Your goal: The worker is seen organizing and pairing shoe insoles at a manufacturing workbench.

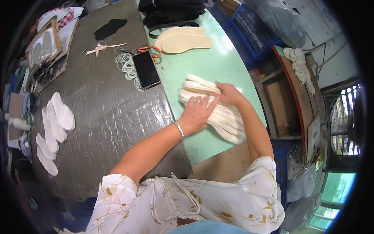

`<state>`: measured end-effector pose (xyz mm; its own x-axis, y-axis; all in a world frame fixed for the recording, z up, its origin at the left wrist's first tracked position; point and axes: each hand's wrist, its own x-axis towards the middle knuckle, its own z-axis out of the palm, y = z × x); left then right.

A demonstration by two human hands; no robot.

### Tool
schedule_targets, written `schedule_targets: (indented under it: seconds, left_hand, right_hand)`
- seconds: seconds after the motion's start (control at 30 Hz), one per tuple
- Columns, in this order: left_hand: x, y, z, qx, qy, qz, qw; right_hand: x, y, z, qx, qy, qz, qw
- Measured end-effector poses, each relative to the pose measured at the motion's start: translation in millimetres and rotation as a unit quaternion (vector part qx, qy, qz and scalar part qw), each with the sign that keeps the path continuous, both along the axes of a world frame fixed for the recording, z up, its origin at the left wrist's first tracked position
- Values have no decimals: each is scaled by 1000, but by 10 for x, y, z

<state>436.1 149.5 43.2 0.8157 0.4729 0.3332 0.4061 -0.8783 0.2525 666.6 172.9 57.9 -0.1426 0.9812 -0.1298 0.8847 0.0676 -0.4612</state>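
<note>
A thick bundle of cream insoles (228,126) lies tilted on the green tabletop, its layers fanned out and slightly blurred. My right hand (229,93) is closed around the upper part at its right side. Across the middle of the bundle rests my left hand (196,113), its fingers stretched out and spread over the layers; its thumb is not clearly seen. Beyond them, a pair of flat cream insoles (187,45) lies on the green surface.
A dark phone (146,69), orange-handled scissors (150,50) and pale elastic loops (126,67) lie near the seam. White sole-shaped pieces (56,119) sit at left on the grey covering (109,117). Black cloth (171,9) is piled at the back; blue crates (249,33) stand right.
</note>
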Motion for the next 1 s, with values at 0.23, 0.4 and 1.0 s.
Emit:
schedule_targets:
  seconds: [0.23,0.4,1.0]
  left_hand:
    - [-600,-444,697,29,-1,39,999]
    - [-1877,-771,995,-4,19,148,989]
    - [-3161,-838,785,-129,219,224,941]
  right_hand:
    - [-652,-287,655,49,83,41,995]
    - [-2063,7,738,89,86,242,962]
    - [-3253,346,456,-140,104,276,945]
